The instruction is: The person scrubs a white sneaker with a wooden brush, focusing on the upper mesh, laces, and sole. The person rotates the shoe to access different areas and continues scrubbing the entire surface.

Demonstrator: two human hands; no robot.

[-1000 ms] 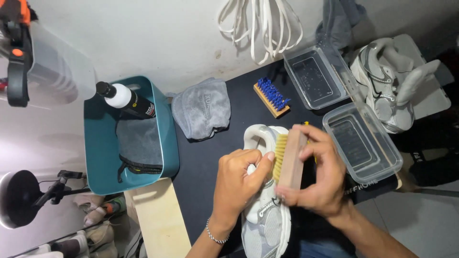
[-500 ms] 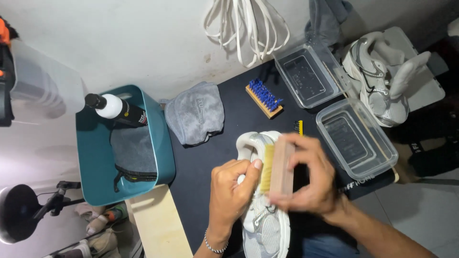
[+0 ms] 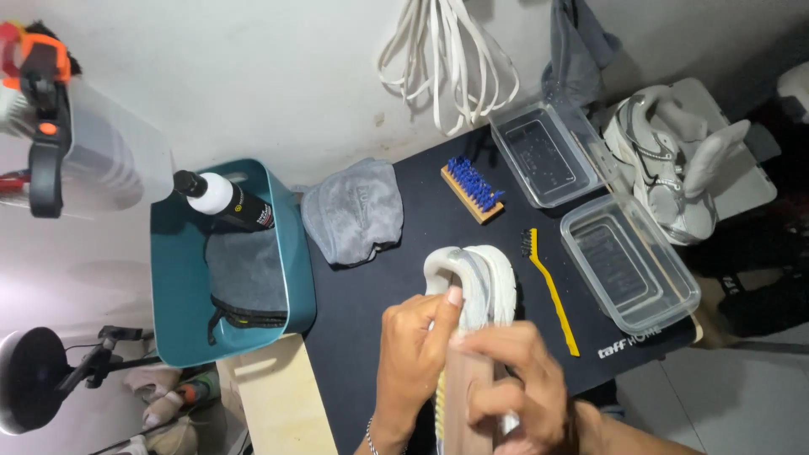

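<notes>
Far to the left of the hands, a teal bin holds a dark cloth and a black-and-white bottle. Closer in, a grey cloth lies on the black table.

The left hand is curled around the white shoe, thumb pressed on its upper edge, steadying it. The right hand is closed around a wooden brush, its pale bristles turned against the shoe's side. The step in hand looks like scrubbing the shoe; the next stroke calls for a firm hold by the left hand while the brush travels along the side.

Beyond the hands lies a blue-bristled brush; just right of them, a thin yellow brush. Further right sit 2 clear trays, and past them another white shoe.

The lower part of the held shoe is hidden behind both hands and cut off by the frame edge. The right hand is blurred, so its fingers are hard to tell apart.
</notes>
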